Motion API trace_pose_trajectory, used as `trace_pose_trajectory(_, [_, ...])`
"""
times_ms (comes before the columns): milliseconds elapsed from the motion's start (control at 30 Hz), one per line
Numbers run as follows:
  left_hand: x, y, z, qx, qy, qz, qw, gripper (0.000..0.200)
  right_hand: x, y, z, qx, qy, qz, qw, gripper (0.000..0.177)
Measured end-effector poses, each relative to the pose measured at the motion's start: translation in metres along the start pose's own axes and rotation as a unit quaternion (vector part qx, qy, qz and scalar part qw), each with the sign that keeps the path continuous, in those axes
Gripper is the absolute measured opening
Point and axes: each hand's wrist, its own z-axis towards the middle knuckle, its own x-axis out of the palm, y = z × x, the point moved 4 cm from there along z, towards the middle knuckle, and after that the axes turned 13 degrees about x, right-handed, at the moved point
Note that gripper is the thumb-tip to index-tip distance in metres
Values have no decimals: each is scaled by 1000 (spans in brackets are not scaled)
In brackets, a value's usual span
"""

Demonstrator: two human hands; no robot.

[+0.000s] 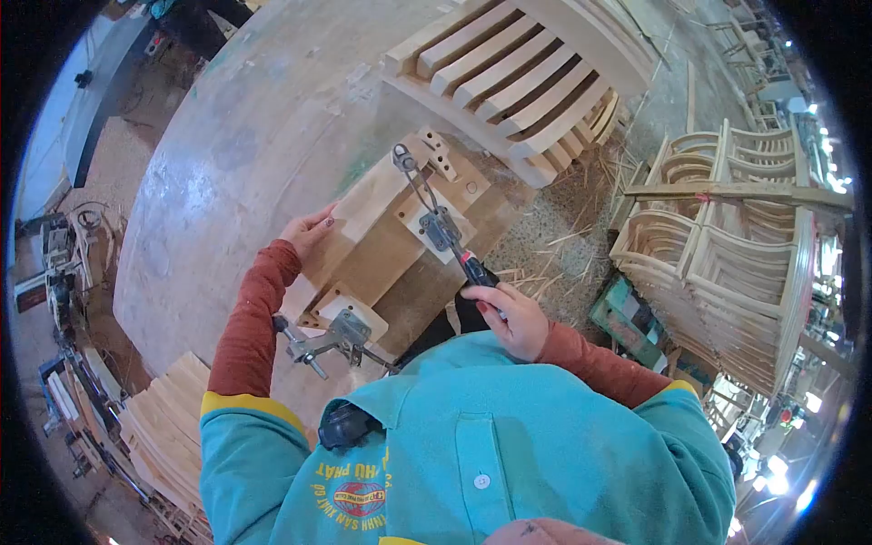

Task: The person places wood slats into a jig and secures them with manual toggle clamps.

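R hand [513,318] fist closed on red/blk handle [472,268] of toggle clamp [442,227], mounted mid wooden jig [381,250] at the round table [236,163] edge. L hand [309,232] flat, fingers loose, resting on jig's left edge. 2nd clamp [338,338] at near corner.

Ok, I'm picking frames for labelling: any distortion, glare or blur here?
Head view: strong fisheye bends the table edge and stacked chair frames; black ring fills the corners; lamps glare lower right; left hand on the wooden jig and right hand on the clamp handle look sharp.
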Motion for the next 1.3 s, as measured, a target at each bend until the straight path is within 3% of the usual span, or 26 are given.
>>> trace_pose_trajectory(233, [1,3,0,40,18,39,998,41,6,0,27,65,-32,-51,996,74])
trace_pose_trajectory(267, [1,1,1,53,18,44,997,41,10,-7,37,17,-69,-70,995,80])
trace_pose_trajectory(367, [2,-5,0,45,11,44,998,40,37,-42,56,166,25,14,986,79])
trace_pose_trajectory(467, [4,-15,-5,11,-2,18,1000,39,41,-41,61,206,67,77,973,74])
trace_pose_trajectory(567, [5,-9,-2,25,-13,2,1000,39,47,-48,67,183,-6,-1,983,68])
trace_pose_trajectory(767, [-5,-9,-6,39,-43,57,997,39,45,-43,66,178,-9,7,984,66])
trace_pose_trajectory(800, [-18,-4,-12,78,-98,4,992,40,47,-48,67,161,-11,11,987,65])
trace_pose_trajectory(867, [-42,10,-36,150,-213,-104,960,40,52,-64,72,160,16,71,984,59])
trace_pose_trajectory(967, [-40,-41,-143,109,-426,-191,878,53,63,-77,77,208,82,211,952,43])
trace_pose_trajectory(1067, [28,-69,-222,-120,-421,-196,878,67,66,-69,79,248,85,277,925,25])
trace_pose_trajectory(1133, [107,-46,-243,-163,-281,-282,903,69,73,-73,83,261,95,298,913,18])
trace_pose_trajectory(1233, [190,-39,-213,-50,-341,-402,848,76,72,-80,92,257,128,291,913,14])
trace_pose_trajectory(1300, [193,-32,-199,36,-387,-565,727,86,73,-76,102,230,148,264,925,13])
